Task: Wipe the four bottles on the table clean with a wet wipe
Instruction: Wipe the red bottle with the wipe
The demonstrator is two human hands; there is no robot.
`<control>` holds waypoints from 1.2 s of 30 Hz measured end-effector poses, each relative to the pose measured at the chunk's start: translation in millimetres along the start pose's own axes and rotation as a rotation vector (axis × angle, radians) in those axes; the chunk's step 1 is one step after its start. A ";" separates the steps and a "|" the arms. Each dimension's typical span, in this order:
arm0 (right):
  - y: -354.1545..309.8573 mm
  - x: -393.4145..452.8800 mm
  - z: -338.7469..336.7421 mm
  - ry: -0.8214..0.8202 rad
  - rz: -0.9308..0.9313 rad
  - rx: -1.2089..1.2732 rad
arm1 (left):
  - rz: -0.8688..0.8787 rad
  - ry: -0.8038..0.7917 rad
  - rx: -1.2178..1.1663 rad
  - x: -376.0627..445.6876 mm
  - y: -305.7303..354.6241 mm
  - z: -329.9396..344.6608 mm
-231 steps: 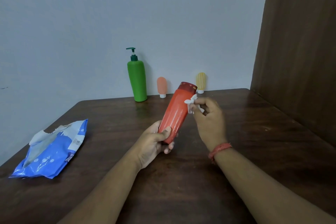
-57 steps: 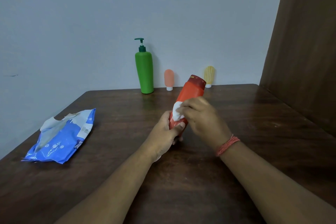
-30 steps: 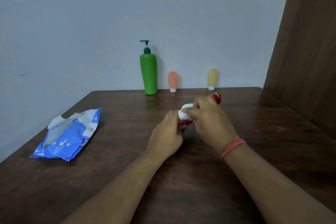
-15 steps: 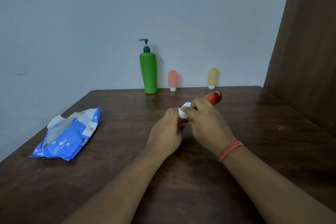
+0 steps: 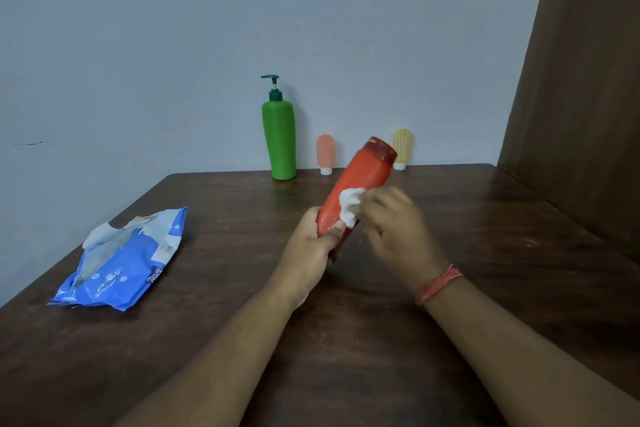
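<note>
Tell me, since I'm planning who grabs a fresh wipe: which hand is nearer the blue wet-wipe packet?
Left. The left hand, gripping the red plastic bottle, is the one on the side of the blue wet-wipe packet; the right hand, holding the crumpled white wipe, is farther right.

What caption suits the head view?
Left hand grips red bottle while right hand rubs wet wipe on it.

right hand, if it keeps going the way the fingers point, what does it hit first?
The right hand points left and slightly away, pressing the wet wipe onto the red bottle. It would meet that bottle first; the left hand grips its lower end. Depth is unclear.
</note>
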State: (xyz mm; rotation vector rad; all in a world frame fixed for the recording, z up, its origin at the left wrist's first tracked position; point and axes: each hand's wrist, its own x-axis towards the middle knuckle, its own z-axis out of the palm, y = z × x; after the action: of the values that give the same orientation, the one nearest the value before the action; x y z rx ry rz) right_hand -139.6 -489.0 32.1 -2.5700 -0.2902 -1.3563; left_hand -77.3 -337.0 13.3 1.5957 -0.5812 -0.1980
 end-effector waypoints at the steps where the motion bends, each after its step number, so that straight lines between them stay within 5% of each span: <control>1: -3.9 -1.2 1.8 -0.033 -0.054 0.006 | -0.021 -0.002 -0.103 0.0 -0.1 -1.3; 6: 1.1 6.8 1.7 0.152 0.110 0.053 | -0.037 -0.101 -0.343 -5.0 2.6 3.1; 10: -13.0 -1.8 6.8 0.034 0.045 0.114 | -0.028 -0.086 -0.455 -3.6 3.3 -0.3; 15: -8.3 6.1 3.8 0.249 0.234 0.245 | -0.050 -0.145 -0.423 -8.1 5.3 4.2; 21: -14.9 -3.6 7.8 0.026 0.197 0.355 | -0.097 -0.061 -0.581 -0.1 3.9 -3.5; 25: -16.4 3.7 5.0 0.166 0.401 0.489 | -0.138 -0.142 -0.591 -4.2 4.2 1.1; 30: -16.5 -4.3 5.5 -0.098 0.609 0.695 | -0.133 -0.119 -0.613 0.6 2.4 -4.9; 36: -16.2 4.8 4.9 0.129 0.778 0.882 | -0.175 -0.205 -0.493 -2.1 -0.4 0.6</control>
State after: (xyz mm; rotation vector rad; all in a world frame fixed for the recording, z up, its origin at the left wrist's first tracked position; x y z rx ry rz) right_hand -137.5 -471.8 35.0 -1.5756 0.1229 -0.8119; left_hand -79.3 -336.4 12.4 1.1510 -0.5008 -0.5947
